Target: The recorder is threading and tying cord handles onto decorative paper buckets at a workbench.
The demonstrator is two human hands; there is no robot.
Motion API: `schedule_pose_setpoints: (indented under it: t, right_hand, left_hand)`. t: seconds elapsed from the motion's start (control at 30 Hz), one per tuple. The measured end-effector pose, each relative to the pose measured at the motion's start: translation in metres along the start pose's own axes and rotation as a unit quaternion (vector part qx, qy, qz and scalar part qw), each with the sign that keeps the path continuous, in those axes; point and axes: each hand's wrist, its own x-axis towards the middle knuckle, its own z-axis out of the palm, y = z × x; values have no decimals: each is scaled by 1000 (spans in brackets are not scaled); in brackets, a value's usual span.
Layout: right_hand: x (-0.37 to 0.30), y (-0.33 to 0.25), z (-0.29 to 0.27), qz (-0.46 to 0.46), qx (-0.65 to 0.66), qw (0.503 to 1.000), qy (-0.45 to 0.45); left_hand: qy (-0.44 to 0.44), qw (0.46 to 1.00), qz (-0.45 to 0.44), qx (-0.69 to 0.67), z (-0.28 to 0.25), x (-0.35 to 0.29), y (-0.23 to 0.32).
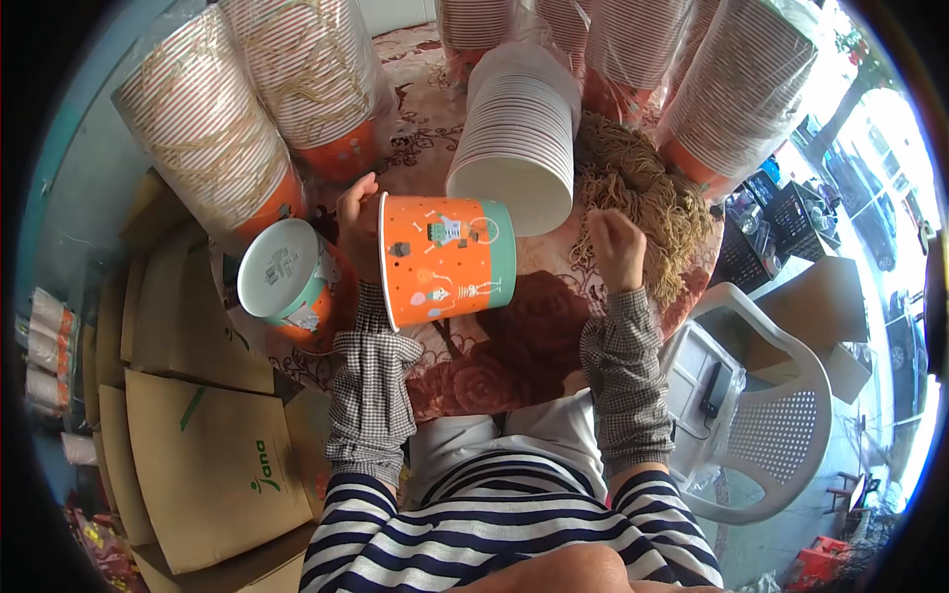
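Head view: my left hand grips orange bucket by open end, on near side of open stack. My right hand apart, fingers curled, near string heap right of open stack; can't tell if it holds anything. Progress, my judgement: two bagged stacks left of open stack carry tan strings, probably done; orange bucket, open stack show none, seemingly left.
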Motion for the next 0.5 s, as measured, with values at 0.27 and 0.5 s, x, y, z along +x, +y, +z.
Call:
schedule_pose_setpoints:
  t: [0.27, 0.5]
  right_hand:
    - [-41, 8, 3, -25, -318, 941, -114]
    - [-88, -34, 9, -140, -172, 960, -174]
  left_hand:
    - [-36, 975, 205, 82, -7, 9, 41]
    - [25, 990, 125, 51, -3, -5, 29]
